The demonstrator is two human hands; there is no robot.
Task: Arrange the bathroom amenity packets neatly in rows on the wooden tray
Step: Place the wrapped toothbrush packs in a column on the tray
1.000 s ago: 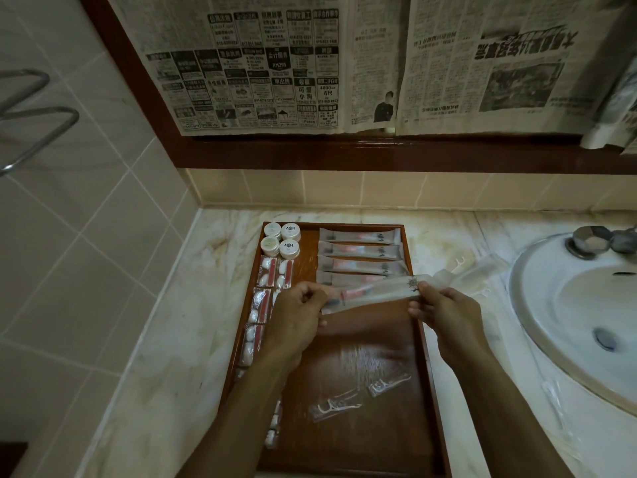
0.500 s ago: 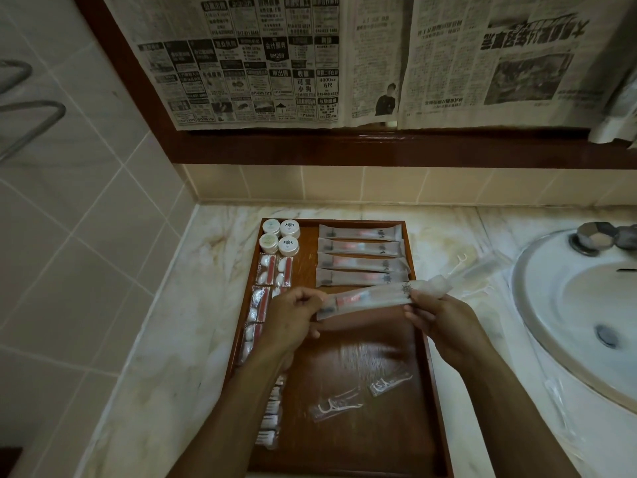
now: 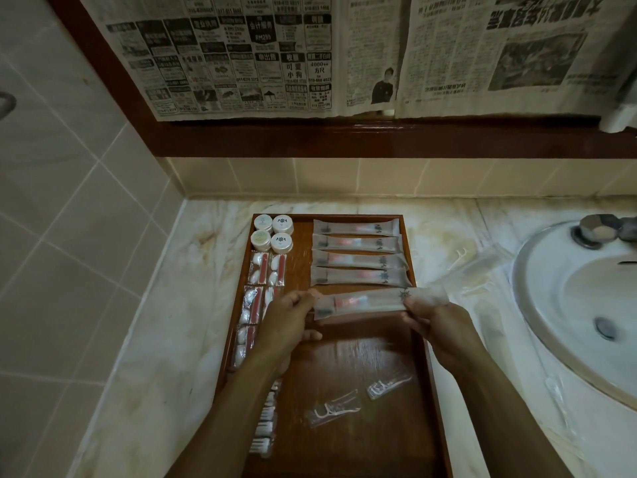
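Observation:
A wooden tray [image 3: 372,346] lies on the marble counter. Several long toothbrush packets [image 3: 358,257] sit in a row at its top right. My left hand [image 3: 289,319] pinches the left end of another long packet [image 3: 372,301], and my right hand [image 3: 434,322] pinches its right end, holding it level just below that row. Small round white jars [image 3: 274,232] fill the tray's top left corner, with cotton packets [image 3: 262,270] lined down the left side. Two clear floss-pick packets [image 3: 334,408] lie loose on the lower tray.
A white sink [image 3: 579,305] with a metal tap [image 3: 593,232] is at the right. More clear packets [image 3: 479,267] lie on the counter between tray and sink. Tiled wall stands on the left, and newspaper [image 3: 275,53] covers the mirror behind.
Both hands have shifted the held packet slightly left and down, bringing it closer to level under the row of long packets.

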